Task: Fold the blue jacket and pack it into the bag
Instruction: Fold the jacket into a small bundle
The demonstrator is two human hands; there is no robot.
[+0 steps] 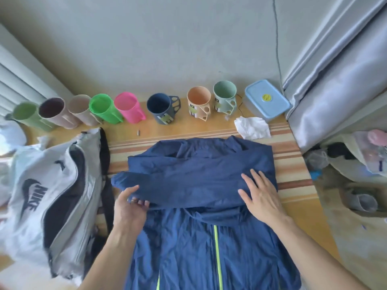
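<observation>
The blue jacket (199, 181) with a yellow-green zip lies spread on a striped mat in the middle of the table. Both sleeves are folded across its upper part. My left hand (130, 206) grips the edge of the folded sleeve at the jacket's left side, thumb on top. My right hand (259, 195) rests flat on the jacket's right side, fingers apart, holding nothing. The grey and white Nike bag (52, 197) lies to the left of the jacket with its zip open and its dark inside showing.
A row of several coloured cups (129, 107) stands along the wall at the table's far edge, with a blue-lidded box (267, 100) at its right end. A crumpled white tissue (252, 127) lies just beyond the jacket. A grey curtain (335, 80) hangs at the right.
</observation>
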